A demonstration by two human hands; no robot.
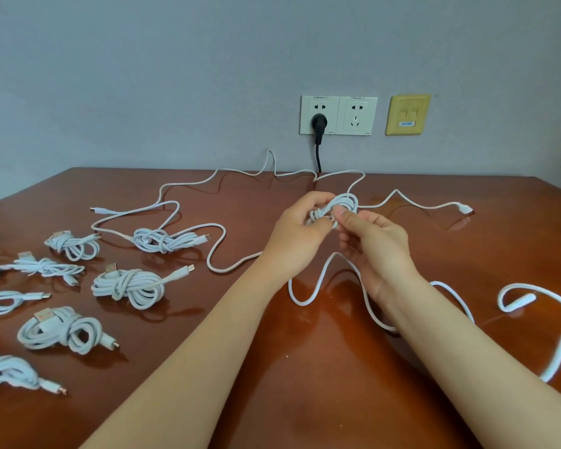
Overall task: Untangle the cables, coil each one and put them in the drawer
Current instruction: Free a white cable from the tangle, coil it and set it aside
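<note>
Cable: a half-wound white cable [344, 204], held up just below the wall socket [319, 115] and off the worktop [305, 367], which should keep its loops stacked.
Left hand [300, 231]: grip clamped round the loops, pinning them.
Right hand [376, 244]: grip pinching a strand, likely to feed the next turn.
Loose ends [434, 205]: spread out below the socket, slack to draw in.
Coils [128, 286]: well left of the socket, parked clear of snags.
Drawer: not in view.

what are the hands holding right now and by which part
A half-wound white cable: the left hand grips the left side of its coiled bundle, and the right hand pinches the bundle's near edge.
</note>
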